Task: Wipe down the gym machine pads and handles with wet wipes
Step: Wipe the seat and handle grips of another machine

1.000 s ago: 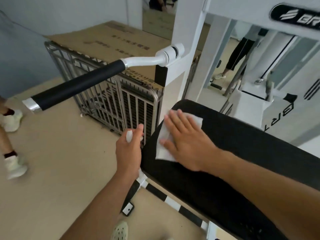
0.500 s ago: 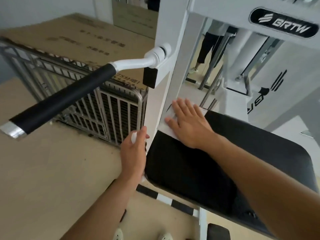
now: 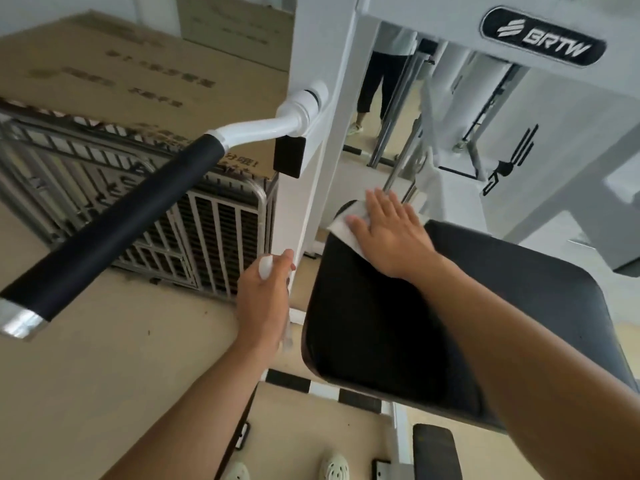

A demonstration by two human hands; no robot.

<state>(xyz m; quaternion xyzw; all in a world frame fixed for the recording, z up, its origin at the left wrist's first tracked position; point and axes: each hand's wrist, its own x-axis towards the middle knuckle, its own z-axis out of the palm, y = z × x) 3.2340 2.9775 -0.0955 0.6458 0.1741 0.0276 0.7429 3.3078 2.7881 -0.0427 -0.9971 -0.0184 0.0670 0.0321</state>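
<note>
Your right hand point(image 3: 391, 233) presses a wipe point(image 3: 346, 225) flat, fingers straight, on the pad's point(image 3: 381, 323) far corner; your left hand point(image 3: 265, 299) grips a white bottle point(image 3: 266, 267).

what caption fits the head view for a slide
Right hand presses a wet wipe flat on the black pad; left hand holds a spray bottle.

Bare forearms, no sleeves; pale perforated clog shoes point(image 3: 334, 467) on feet.
</note>
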